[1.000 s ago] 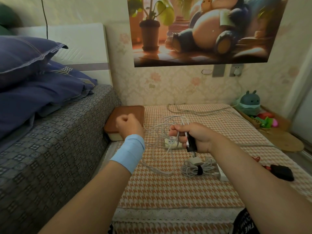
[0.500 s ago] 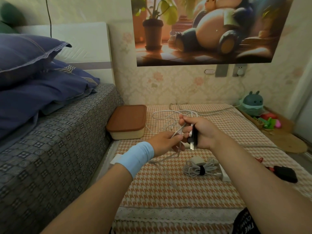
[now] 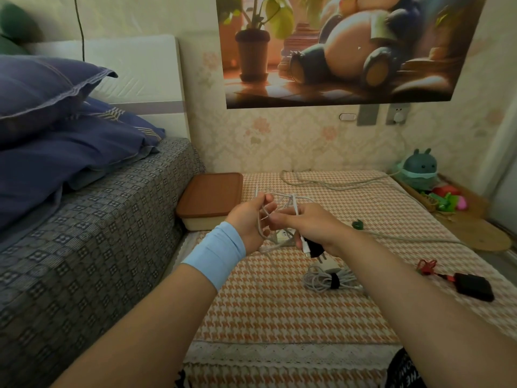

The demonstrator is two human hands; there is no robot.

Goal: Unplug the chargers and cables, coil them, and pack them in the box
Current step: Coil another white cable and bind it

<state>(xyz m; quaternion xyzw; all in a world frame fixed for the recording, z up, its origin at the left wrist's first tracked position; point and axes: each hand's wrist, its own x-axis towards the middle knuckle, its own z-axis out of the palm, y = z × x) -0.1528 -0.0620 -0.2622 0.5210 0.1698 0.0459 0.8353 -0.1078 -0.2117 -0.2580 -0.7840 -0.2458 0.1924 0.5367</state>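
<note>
My right hand [image 3: 310, 225] grips the black charger [image 3: 314, 249], prongs pointing down, and its thumb and forefinger also pinch the white cable [image 3: 282, 198] higher up. My left hand [image 3: 249, 219], blue wristband [image 3: 215, 254] on that wrist, has its fingers curled through the loose loops of the same cable. Both hands are closed on it and held close together above the houndstooth cloth [image 3: 279, 312]. The cable is only loosely looped, not a neat coil. A white power strip [image 3: 283, 237] lies on the cloth right under my hands, mostly hidden. The box [image 3: 209, 200], brown lid on, sits at the far left of the cloth against the bed [image 3: 84, 233], just beyond my left hand. On the near side of my right hand lies a coiled bundle [image 3: 324, 281] of white cable with a black strap and a white plug on it. At the far right is a black adapter [image 3: 472, 287] with a red lead [image 3: 426, 266]. A grey cord [image 3: 335, 184] runs along the far edge.
</note>
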